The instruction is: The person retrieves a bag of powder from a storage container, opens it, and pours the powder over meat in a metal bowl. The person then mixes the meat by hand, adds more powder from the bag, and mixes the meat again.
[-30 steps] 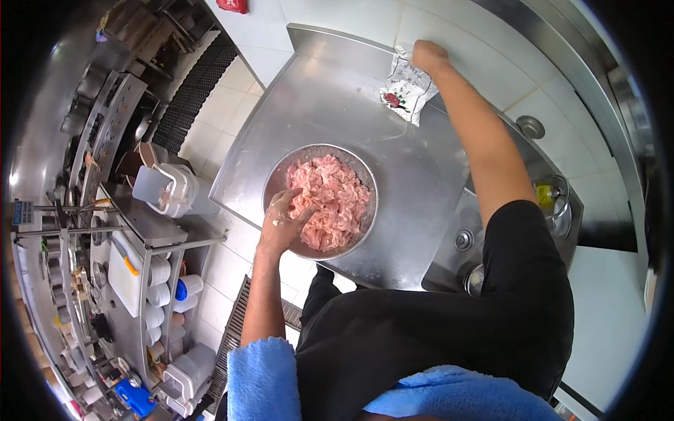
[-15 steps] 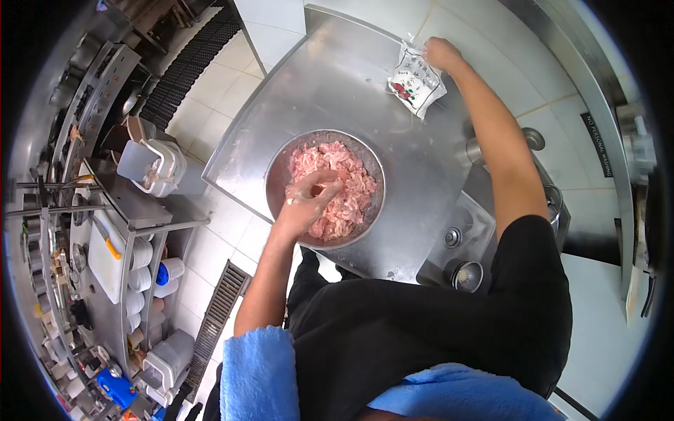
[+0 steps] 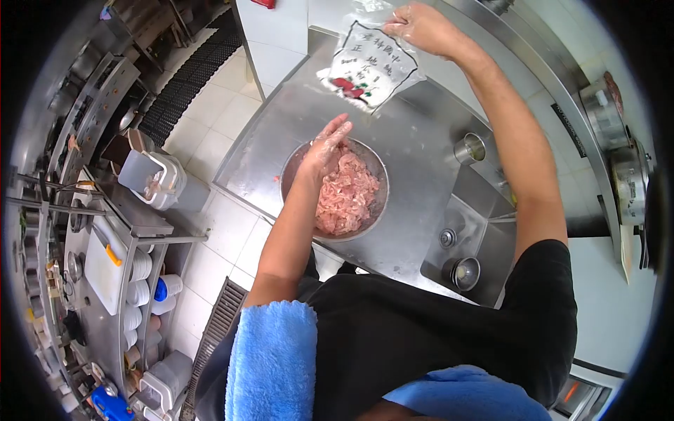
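Observation:
A wide metal bowl of raw sliced meat stands on the steel worktop. Over the bowl's far left rim is my left hand, fingers stretched out and smeared with residue, holding nothing. My right hand pinches the top of a clear plastic bag of white powder, printed with dark characters and a red and green picture. The bag hangs tilted above the far part of the worktop, beyond the bowl and apart from my left hand.
To the right, a sink holds a metal cup, and another metal cup stands behind it. On the left are a shelf unit with stacked white bowls, a cutting board and a tub.
My right hand has lifted the bag off the back of the worktop and brought it left. My left hand has risen out of the meat toward the far rim, its fingers straightening.

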Demonstrator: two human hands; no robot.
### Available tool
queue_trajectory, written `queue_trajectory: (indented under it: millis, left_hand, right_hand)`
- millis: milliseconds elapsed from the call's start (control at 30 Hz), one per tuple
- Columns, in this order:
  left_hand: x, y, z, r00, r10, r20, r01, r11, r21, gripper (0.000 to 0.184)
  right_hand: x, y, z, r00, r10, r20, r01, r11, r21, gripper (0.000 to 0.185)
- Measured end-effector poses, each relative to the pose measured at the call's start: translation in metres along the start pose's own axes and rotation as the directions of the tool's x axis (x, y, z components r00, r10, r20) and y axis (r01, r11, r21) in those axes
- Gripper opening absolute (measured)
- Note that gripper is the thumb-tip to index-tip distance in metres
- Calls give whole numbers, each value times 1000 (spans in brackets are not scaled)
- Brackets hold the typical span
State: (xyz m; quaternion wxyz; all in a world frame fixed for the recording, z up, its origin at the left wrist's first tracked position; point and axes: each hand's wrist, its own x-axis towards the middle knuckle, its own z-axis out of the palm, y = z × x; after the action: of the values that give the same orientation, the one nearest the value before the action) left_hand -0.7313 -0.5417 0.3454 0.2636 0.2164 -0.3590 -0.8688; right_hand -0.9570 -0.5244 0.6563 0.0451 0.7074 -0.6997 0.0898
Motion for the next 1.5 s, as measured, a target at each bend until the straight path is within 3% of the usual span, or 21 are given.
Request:
queue_trajectory:
  millis: [33,133,267,333,367,467,500,600,700,800,833,1033,1133,1500]
  left_hand:
    - [-4,0,-9,999,27,25,-26,999,-47,58]
    - [-20,-6,-45,985,124,120,-94,970,-226,61]
    - [-79,12,-51,947,249,202,-149,900,-409,66]
    - [-96,17,-65,941,251,228,-156,918,-364,70]
    - [-101,20,-70,940,264,217,-179,921,-346,70]
    - [-119,46,-57,941,301,156,-247,923,-296,59]
    - [-121,53,-57,946,293,134,-249,929,-273,55]
    - [-128,73,-61,948,311,67,-294,936,-194,45]
    - [-128,90,-74,941,337,16,-336,940,-58,40]
    - [-131,113,-84,924,383,0,-380,917,124,38]
    - [-133,123,-82,923,379,-63,-360,911,202,33]
    - [-130,161,-83,932,360,-51,-305,849,432,28]
    - [-124,164,-84,941,335,-46,-269,826,496,28]
    - [-111,145,-110,950,297,-96,-187,788,586,23]
  right_hand:
    - [-3,-25,-11,999,30,41,-32,998,45,36]
    - [-8,-66,-18,997,-73,0,72,985,157,34]
    - [-20,-123,-27,998,-22,50,4,942,335,30]
    - [-26,-147,-30,992,80,99,-113,915,388,28]
    - [-24,-147,-20,997,22,79,-66,785,616,26]
    - [-27,-154,-19,989,90,114,-141,766,627,24]
    - [-23,-144,-7,993,-3,117,-87,649,756,31]
    - [-30,-138,6,999,-50,-4,28,494,869,40]
    - [-44,-131,23,997,71,5,-34,407,913,46]
    - [-64,-119,55,979,170,-113,53,323,945,42]
    - [-70,-114,66,974,201,-104,29,345,938,40]
    - [-110,-85,135,925,379,-42,-145,452,880,38]
    - [-124,-83,163,908,419,17,-176,346,922,42]
    - [-136,-88,200,899,438,14,-176,330,927,41]
